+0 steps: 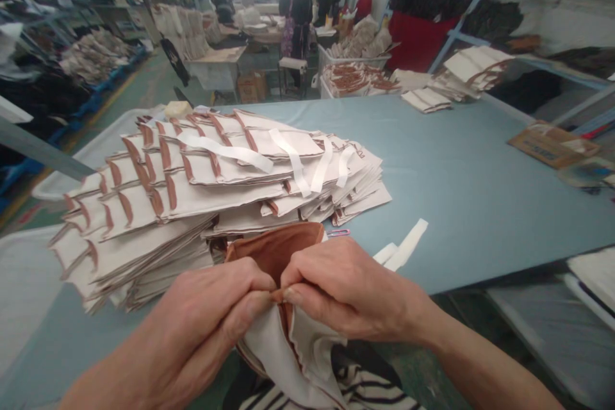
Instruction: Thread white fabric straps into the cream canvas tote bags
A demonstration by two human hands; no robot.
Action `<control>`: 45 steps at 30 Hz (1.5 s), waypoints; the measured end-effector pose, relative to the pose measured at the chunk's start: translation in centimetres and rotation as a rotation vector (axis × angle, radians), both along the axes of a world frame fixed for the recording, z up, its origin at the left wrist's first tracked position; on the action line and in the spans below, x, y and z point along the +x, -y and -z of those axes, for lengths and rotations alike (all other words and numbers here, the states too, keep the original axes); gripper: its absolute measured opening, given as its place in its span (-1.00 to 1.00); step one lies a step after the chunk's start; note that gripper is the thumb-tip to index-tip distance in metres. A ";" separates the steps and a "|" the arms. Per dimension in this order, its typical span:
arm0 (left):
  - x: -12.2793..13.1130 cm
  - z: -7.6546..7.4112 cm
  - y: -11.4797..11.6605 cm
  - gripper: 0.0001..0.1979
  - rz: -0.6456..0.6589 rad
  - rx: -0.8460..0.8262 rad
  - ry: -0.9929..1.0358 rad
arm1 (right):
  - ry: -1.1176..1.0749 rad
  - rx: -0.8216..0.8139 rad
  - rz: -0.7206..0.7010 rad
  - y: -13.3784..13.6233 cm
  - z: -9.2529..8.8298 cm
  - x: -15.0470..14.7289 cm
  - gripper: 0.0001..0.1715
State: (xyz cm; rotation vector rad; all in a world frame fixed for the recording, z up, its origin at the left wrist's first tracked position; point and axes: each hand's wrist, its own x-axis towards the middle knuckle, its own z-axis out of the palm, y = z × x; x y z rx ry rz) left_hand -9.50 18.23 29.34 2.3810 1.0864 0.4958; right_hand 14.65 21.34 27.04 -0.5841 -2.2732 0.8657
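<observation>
A cream fabric pouch with a brown lining (pixel 293 245) is held up at the table's front edge, its mouth spread toward the far side. My left hand (pixel 206 317) pinches the brown edge between thumb and forefinger. Close beside it, my right hand (pixel 343 288) pinches the same edge, the fingertips of both nearly touching. Cream cloth hangs below toward my lap. Just beyond my hands lie overlapping stacks of flat cream pieces with brown edges (pixel 230 198). White strips (pixel 225 151) rest loosely across them. A small pink metal item (pixel 337 232), perhaps a pin, lies behind my right hand.
The blue-grey table (pixel 461 173) stretches to the right. More white strips (pixel 408 246) lie near its front edge. Folded cream pieces (pixel 473 73) and a cardboard box (pixel 552 143) sit at the far right. A person (pixel 295 9) stands in the background beyond bins.
</observation>
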 end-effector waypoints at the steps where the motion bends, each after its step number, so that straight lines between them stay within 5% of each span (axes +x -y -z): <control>1: 0.4 -0.3 -0.3 -0.72 0.031 -0.005 -0.021 | 0.015 0.059 0.017 0.0 0.0 -0.1 -0.68; 4: 1.4 -0.8 -0.8 -0.60 0.086 0.072 -0.012 | 0.051 0.156 0.060 0.0 0.1 -0.2 -0.62; 8: 1.8 -0.7 -0.9 -0.58 0.058 0.114 0.075 | -0.009 0.081 0.040 -0.1 0.4 0.2 -0.61; 15: 1.7 -0.2 -1.5 -0.68 0.075 -0.131 0.109 | -0.089 -0.030 0.000 -0.6 1.4 0.5 -0.61; 23: 1.3 1.6 -0.9 -0.76 0.078 0.092 0.127 | -0.154 -0.124 -0.045 -0.6 1.5 -0.3 -0.65; 27: 0.9 3.1 -1.1 -0.79 0.070 0.226 0.137 | -0.028 -0.051 0.009 -0.8 1.7 -0.5 -0.71; 31: 0.0 3.6 -1.5 -0.83 0.075 0.175 0.105 | 0.097 0.062 0.028 -0.8 1.2 -0.7 -0.68; 36: -0.4 2.5 -1.6 -0.80 0.078 0.095 0.066 | 0.207 0.196 0.051 -0.4 0.2 -0.7 -0.66; 45: 1.7 -0.6 -1.9 -0.71 0.080 0.242 -0.005 | 0.366 0.305 0.064 0.4 -0.8 -1.1 -0.70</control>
